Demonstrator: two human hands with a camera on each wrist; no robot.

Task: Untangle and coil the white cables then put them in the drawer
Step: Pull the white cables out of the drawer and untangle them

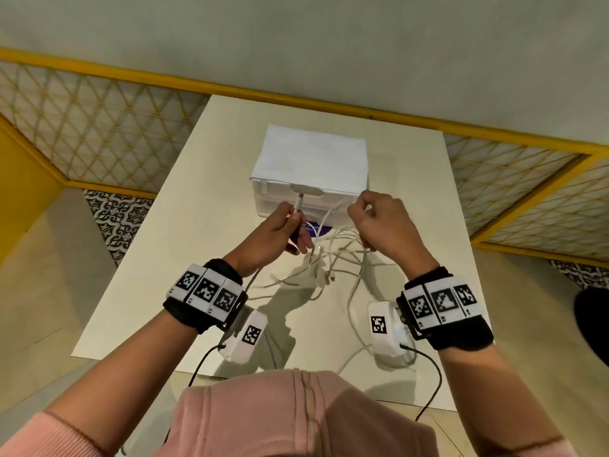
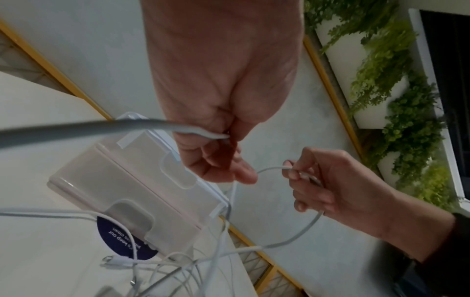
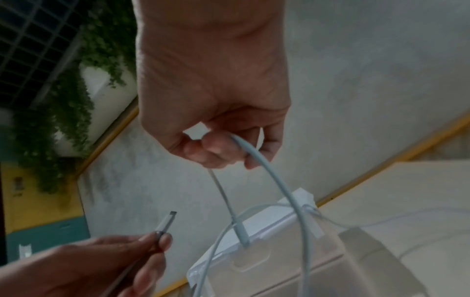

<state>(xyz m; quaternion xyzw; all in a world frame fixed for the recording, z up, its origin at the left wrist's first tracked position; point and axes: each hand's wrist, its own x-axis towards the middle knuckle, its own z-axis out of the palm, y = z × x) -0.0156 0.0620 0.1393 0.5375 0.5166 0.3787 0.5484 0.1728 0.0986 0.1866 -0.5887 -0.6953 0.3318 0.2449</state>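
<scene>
A tangle of thin white cables (image 1: 329,258) lies on the cream table (image 1: 184,258), in front of a small white drawer unit (image 1: 309,166) whose drawers are closed. My left hand (image 1: 296,225) is raised above the tangle and pinches one cable just behind its plug (image 1: 298,202); the plug (image 3: 166,223) points up. My right hand (image 1: 359,209) is level with it to the right and pinches a loop of white cable (image 3: 267,176) that hangs down to the tangle. The left wrist view shows both hands (image 2: 229,160) (image 2: 295,172) close together before the drawer unit (image 2: 142,186).
A round purple sticker (image 1: 316,229) lies on the table under the cables, at the drawer unit's foot. One cable (image 1: 351,301) trails toward the near table edge. Yellow-framed lattice railings (image 1: 99,127) stand beyond the table. A dark object (image 1: 593,324) sits at the right.
</scene>
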